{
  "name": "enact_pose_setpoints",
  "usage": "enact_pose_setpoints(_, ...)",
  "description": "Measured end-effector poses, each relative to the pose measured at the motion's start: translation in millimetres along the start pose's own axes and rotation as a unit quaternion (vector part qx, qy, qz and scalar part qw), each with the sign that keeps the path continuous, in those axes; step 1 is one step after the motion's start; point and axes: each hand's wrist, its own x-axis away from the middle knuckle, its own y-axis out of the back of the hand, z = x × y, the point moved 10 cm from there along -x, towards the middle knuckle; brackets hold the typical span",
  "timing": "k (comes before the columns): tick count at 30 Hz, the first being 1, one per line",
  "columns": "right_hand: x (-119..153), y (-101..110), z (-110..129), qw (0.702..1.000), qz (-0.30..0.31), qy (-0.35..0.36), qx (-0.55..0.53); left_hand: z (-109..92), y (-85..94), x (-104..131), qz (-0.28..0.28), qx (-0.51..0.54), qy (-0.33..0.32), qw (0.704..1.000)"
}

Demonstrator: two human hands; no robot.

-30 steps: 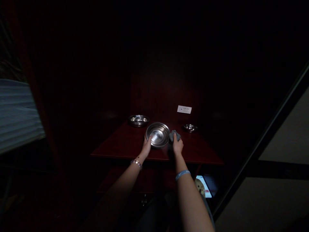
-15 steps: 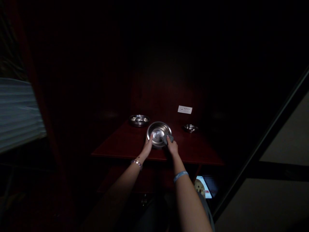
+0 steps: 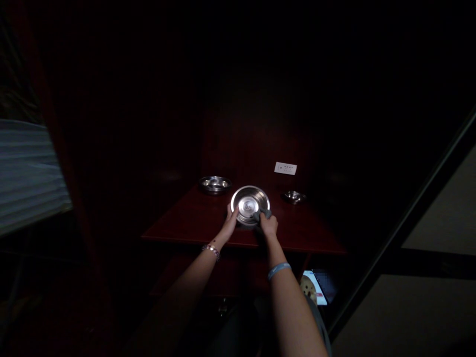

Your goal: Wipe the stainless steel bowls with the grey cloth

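Head view: steel bowl (image 3: 250, 197) tilts toward camera over red desk (image 3: 178, 220). Left hand (image 3: 229, 224) grips its rim at 8 o'clock; right hand (image 3: 269, 225) holds grey cloth (image 3: 257, 215) overlapping rim at 4 o'clock. From steel bowl, wide dish (image 3: 214, 187) sits at 10 o'clock, small bowl (image 3: 294, 198) at 3.
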Motion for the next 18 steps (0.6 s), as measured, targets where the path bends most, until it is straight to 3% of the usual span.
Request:
enact_pose_setpoints(4, -1, 20, 1, 0.999, -0.037, -0.013, 0.031, -16, -6.5, 6, 0.013, -0.076, -0.068, 0.995)
enact_pose_setpoints(7, -2, 39, 2, 0.996, -0.08, -0.007, 0.027, -40, -16.7, 22, 0.024, -0.201, -0.167, 0.965)
enact_pose_setpoints(11, -3, 52, 2, 0.995, -0.093, -0.001, 0.038, -55, -55.9, 53, 0.174, -0.347, -0.254, 0.886)
enact_pose_setpoints(14, -2, 55, 7, 0.995, -0.085, 0.01, 0.048, -58, -70.0, 67, 0.231, -0.383, -0.292, 0.845)
enact_pose_setpoints(18, 2, 51, 16, 0.996, -0.071, 0.033, 0.046, -60, -70.2, 63, 0.22, -0.369, -0.294, 0.854)
